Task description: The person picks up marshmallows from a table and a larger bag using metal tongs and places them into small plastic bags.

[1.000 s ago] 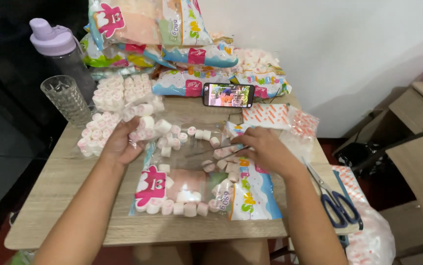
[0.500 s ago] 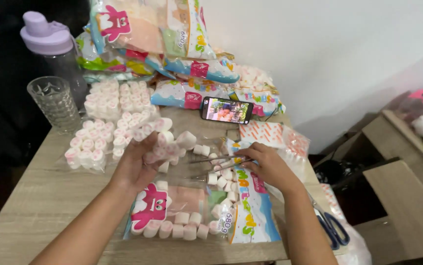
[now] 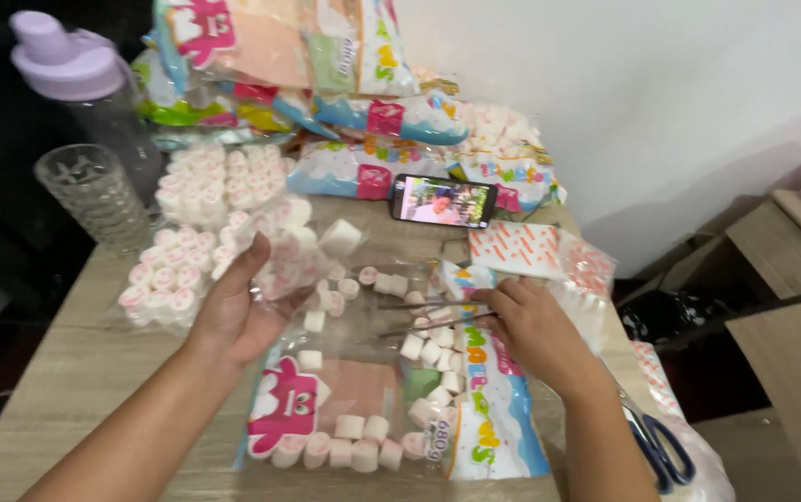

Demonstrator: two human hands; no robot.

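Counter (image 3: 75,372): pale wood-grain top, seen from above, its far edge against a white wall; stacked bags (image 3: 261,56) of marshmallows fill the far edge, left of centre; open bag (image 3: 372,409), printed and partly clear, lies flat near the front edge at centre, a row of marshmallows along its lower end; bottle (image 3: 75,84), clear with a lilac cap, stands at the far left corner; clear packs (image 3: 205,195) of pink-and-white marshmallows lie left of centre, just right of the glass; glass (image 3: 93,200), cut pattern, upright, just in front of the bottle; phone (image 3: 444,201), screen lit, propped on its long side against the bags at the far edge; white sachets (image 3: 526,251) with orange print lie near the right edge, beyond the right hand; left hand (image 3: 238,311), fingers curled around a small clear bag (image 3: 293,251) holding marshmallows, raised just above the open bag's upper end; right hand (image 3: 535,325), resting on the open bag's right side, fingers closed on tongs (image 3: 433,316), thin and metal, whose tips point left over loose marshmallows; scissors (image 3: 656,446), blue-handled, at the right edge near the front corner, partly hidden by the right forearm.
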